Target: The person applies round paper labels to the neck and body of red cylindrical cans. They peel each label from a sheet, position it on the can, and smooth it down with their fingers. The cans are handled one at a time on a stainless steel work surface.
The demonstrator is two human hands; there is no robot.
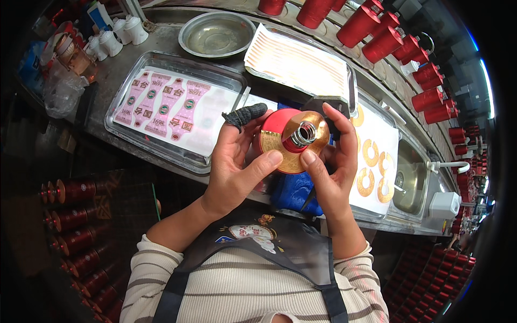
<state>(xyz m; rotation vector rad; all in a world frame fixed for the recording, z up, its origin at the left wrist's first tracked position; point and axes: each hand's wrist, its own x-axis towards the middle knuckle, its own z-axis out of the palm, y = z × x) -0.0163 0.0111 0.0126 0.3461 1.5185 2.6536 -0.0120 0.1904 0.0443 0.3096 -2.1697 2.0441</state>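
Note:
Between my two hands is a red bottle, its top facing me, with a bare threaded neck [305, 133]. A gold C-shaped label [291, 125] lies round the neck on the red shoulder [271, 123]. My left hand [238, 161] grips the left side, its thumb pressed on the label's lower edge. A dark cloth wrap [245, 115] covers one of its fingers. My right hand [335, 172] holds the right side, thumb on the label near the neck and index finger raised. The bottle's body is hidden beneath. Blue material [293, 191] shows below the hands.
At left, a metal tray [116, 116] holds pink labels. Beyond the hands lies a stack of striped sheets [299, 60] beside a metal basin [188, 35]. Gold C-shaped labels [370, 153] sit on a white sheet at right, near a sink [412, 185]. Red bottles [358, 26] line the conveyor.

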